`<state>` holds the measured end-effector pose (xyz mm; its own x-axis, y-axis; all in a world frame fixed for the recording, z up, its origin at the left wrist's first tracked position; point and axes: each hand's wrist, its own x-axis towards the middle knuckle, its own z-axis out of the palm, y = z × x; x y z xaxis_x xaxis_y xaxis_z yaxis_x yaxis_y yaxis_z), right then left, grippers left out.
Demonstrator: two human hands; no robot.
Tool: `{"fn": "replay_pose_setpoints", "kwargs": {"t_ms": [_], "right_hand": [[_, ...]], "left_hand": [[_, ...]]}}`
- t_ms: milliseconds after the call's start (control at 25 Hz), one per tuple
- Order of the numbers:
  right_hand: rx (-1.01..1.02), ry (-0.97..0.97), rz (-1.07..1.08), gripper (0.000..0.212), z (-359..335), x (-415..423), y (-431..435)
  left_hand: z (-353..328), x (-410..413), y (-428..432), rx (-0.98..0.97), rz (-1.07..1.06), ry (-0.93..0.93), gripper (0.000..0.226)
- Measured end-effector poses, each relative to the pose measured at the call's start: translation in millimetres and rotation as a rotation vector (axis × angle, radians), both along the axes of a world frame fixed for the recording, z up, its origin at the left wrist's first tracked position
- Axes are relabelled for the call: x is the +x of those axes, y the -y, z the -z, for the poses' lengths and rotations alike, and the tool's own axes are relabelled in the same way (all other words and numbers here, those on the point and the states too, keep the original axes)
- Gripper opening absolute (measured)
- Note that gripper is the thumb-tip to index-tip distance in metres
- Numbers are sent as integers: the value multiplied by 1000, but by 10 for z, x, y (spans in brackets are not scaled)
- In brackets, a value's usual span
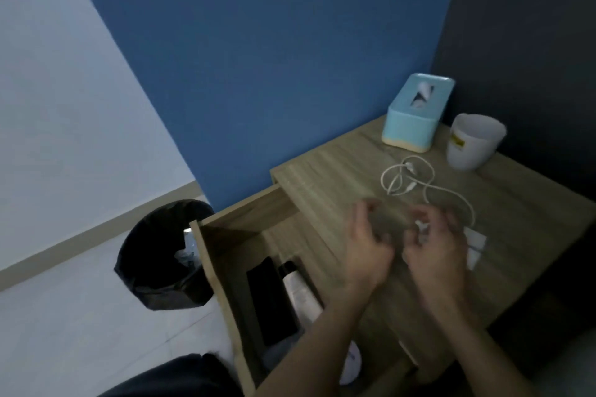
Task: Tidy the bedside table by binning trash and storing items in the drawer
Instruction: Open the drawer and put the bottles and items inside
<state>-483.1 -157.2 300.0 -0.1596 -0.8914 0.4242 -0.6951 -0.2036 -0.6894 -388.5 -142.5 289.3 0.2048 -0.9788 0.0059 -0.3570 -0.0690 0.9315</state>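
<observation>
A white cable lies in loose loops on the wooden bedside table. One end of it runs into my right hand, whose fingers pinch a small white plug. Beside it, my left hand hovers over the table's front part with curled fingers apart; motion blur hides whether it touches the cable. The drawer stands pulled out to the left, holding a flat black object and a white tube with a black cap. On the floor further left is a bin with a black bag.
A light blue tissue box and a white cup stand at the back of the table against the blue wall. A white paper lies just right of my right hand. A dark surface borders the table on the right.
</observation>
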Motion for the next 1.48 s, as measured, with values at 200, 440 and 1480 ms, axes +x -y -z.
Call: {"fn": "replay_pose_setpoints", "kwargs": {"t_ms": [200, 440, 1480], "right_hand": [[360, -61, 321, 51, 194, -679, 188], [605, 87, 167, 52, 309, -786, 322], [666, -110, -472, 37, 1277, 1940, 373]], "left_hand": [[89, -673, 230, 260, 198, 352, 80], [151, -710, 374, 333, 162, 378, 71], [1198, 1367, -133, 485, -918, -325, 95]]}}
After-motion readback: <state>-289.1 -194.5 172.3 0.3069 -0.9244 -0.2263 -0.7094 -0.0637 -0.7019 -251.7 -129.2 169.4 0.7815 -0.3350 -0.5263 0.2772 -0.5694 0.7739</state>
